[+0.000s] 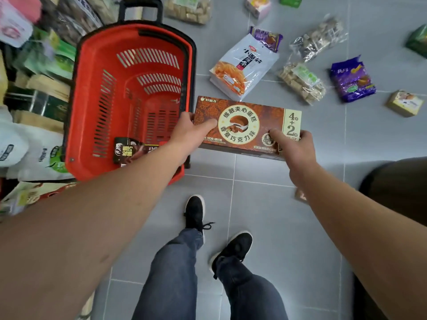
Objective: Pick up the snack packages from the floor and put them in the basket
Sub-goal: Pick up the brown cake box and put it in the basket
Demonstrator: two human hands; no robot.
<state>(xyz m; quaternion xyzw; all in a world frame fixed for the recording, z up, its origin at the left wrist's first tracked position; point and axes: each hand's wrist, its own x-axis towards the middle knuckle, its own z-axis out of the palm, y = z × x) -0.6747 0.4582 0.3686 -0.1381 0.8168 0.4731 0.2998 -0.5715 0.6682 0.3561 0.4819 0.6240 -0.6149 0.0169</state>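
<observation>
A long brown cake box (pixel 245 116) hangs flat above the grey floor, just right of the red basket (pixel 92 107). My left hand (pixel 189 133) grips its left end, thumb on top. Its right end is gripped by my right hand (pixel 294 146), thumb also on top. A dark chocolate snack pack (pixel 131 150) lies inside the basket at its near end. On the floor beyond the box lie a white noodle-snack bag (pixel 245 65), a purple packet (pixel 352 78), and clear bags of brown cubes (pixel 302 82).
Shelves crowded with packaged goods (pixel 39 65) run along the left, close against the basket. More packets lie scattered at the far and right floor, including a small yellow box (pixel 404 102). My two feet (pixel 215 229) stand on the tiles below the box. A dark shape (pixel 397 181) sits at right.
</observation>
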